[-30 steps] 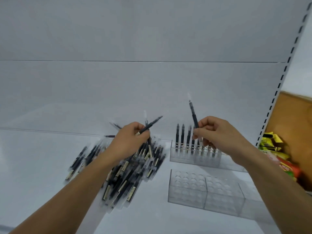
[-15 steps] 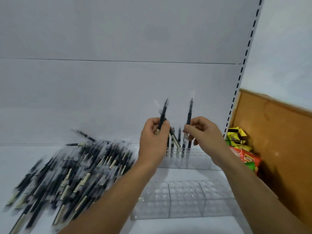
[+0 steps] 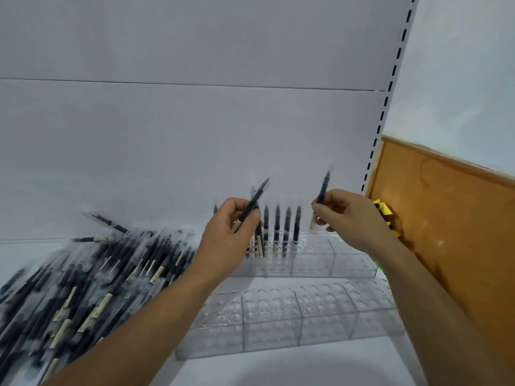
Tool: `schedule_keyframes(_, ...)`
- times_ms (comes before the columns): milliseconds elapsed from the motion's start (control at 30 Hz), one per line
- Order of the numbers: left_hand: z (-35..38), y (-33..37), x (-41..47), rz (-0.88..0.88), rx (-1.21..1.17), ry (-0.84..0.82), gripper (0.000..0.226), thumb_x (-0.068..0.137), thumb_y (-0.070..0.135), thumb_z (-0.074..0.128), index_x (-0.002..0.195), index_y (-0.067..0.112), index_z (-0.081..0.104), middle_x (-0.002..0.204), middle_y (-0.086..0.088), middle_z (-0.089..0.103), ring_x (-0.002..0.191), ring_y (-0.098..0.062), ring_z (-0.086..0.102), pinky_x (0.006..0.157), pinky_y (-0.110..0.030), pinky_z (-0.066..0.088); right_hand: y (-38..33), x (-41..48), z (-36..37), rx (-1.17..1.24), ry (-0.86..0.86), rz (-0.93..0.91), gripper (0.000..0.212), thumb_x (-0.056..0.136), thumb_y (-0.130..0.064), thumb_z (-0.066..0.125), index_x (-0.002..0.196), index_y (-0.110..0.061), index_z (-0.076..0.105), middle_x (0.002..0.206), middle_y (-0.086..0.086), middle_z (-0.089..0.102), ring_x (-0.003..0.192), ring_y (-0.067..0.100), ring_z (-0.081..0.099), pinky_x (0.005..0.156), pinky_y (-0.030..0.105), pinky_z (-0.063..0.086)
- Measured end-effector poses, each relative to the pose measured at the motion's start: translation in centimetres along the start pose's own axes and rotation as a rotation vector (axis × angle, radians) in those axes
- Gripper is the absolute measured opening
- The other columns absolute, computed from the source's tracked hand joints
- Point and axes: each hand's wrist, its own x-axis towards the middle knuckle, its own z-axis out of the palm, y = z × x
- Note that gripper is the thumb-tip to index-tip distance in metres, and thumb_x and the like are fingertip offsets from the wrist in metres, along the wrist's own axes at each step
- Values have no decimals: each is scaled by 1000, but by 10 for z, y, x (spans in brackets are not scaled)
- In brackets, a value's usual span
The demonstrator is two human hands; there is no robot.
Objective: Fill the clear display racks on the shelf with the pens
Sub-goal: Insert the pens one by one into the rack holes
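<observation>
**Head view: a few pens racked, nearly all the filling left to do**

A short row of standing pens (image 3: 281,227) fills the left end of the back rack (image 3: 334,263). Four are plain to see, and one or two more are half hidden behind the left hand (image 3: 228,238). The remaining holes of that rack look empty. The front rack (image 3: 292,316), just beside it on the near side, holds nothing.

The left hand pinches a tilted pen (image 3: 252,206), tip up and leaning right, close above the standing row. Whether it grips a second one behind the fingers I cannot tell. The right hand (image 3: 349,221) has its fingers curled round a near-upright pen (image 3: 322,192), held over the empty holes to the right of the row. Both look ready to go into the back rack.

A large heap of loose pens (image 3: 97,280) lies on the shelf (image 3: 278,369) to the left, blurred but clearly many. By that measure the job has barely begun: most of one rack and all of the other wait.

Beyond the slotted post (image 3: 390,107), yellow packets (image 3: 386,211) sit against a brown board (image 3: 446,232).
</observation>
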Motion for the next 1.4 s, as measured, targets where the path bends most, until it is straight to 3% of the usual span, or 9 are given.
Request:
schedule_keyframes(267,3,0,-3,21,16,-102,3,94,35,59,91,36,60,87,18,68,76,4,61,63,-6,44,2,1,6,-131,-33,-38,11,90,-31,68,98,-23,67,81,-13,70,76,5,69,80,41,57)
schedule_keyframes(467,2,-1,-3,35,15,-112,3,93,34,60,94,37,61,90,16,69,87,0,63,77,-21,44,5,0,14,-337,-124,-62,11,90,-35,65,94,-25,65,81,-18,67,82,10,66,78,36,55)
schedule_keyframes(633,3,-1,-4,52,30,-121,4,93,35,59,95,37,61,91,17,68,89,0,63,78,-21,43,10,1,14,-442,-181,-37,16,93,-50,56,90,-36,63,91,-20,63,87,10,61,77,31,52)
schedule_keyframes(833,3,-1,-4,52,46,-120,4,92,37,59,94,39,62,90,17,69,85,2,63,75,-19,42,12,2,15,-473,-141,-55,29,92,-55,55,94,-32,72,116,-13,66,88,7,56,72,28,47)
schedule_keyframes(1000,4,-2,-3,53,40,-119,6,93,36,59,93,41,63,90,15,69,84,0,64,74,-19,43,17,2,16,-551,-168,-37,35,88,-61,57,101,-33,74,114,-11,67,84,7,53,64,25,42)
schedule_keyframes(1133,4,0,-4,59,64,-137,8,92,38,59,93,45,63,91,12,70,84,-4,65,70,-12,47,15,-2,11,-565,-242,-11,42,85,-65,57,110,-35,70,124,-12,63,102,10,60,83,33,52)
schedule_keyframes(1233,4,2,-2,71,64,-128,10,92,35,60,92,44,64,89,10,70,80,-4,65,67,-8,46,7,-7,-3,-505,-114,-68,29,87,-59,58,97,-36,72,113,-16,66,91,4,61,80,32,55)
schedule_keyframes(1300,6,7,0,82,59,-135,12,93,33,61,91,44,65,86,11,70,80,-5,65,68,-10,47,-1,-12,-9,-314,-38,-131,18,86,-54,59,83,-40,69,95,-19,69,76,1,60,71,28,53)
schedule_keyframes(1400,12,17,4,100,100,-196,10,92,33,61,91,42,66,85,13,70,82,-4,66,73,-15,50,-16,-21,-9,36,-133,-140,13,85,-51,63,86,-41,72,83,-20,70,67,2,62,59,16,50)
